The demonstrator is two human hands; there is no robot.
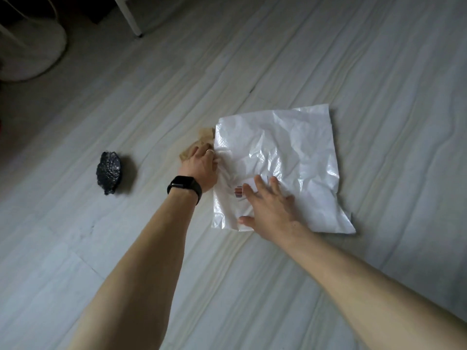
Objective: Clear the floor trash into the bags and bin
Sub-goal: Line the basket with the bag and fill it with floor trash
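- Pale streaked floor [75,248]: a dark crumpled wad [109,170] lies well left, easily missed.
- Our left hand [199,165] grips brown crumpled paper [202,140] at the edge of the white plastic bag [290,147]; its flat mouth could snag the paper.
- Our right hand [267,210], fingers spread, pins the bag; the film may slip.

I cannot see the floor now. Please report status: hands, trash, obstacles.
Left hand grips brown paper at white bag edge. Right hand flat on bag. Dark lump lies apart, untouched.
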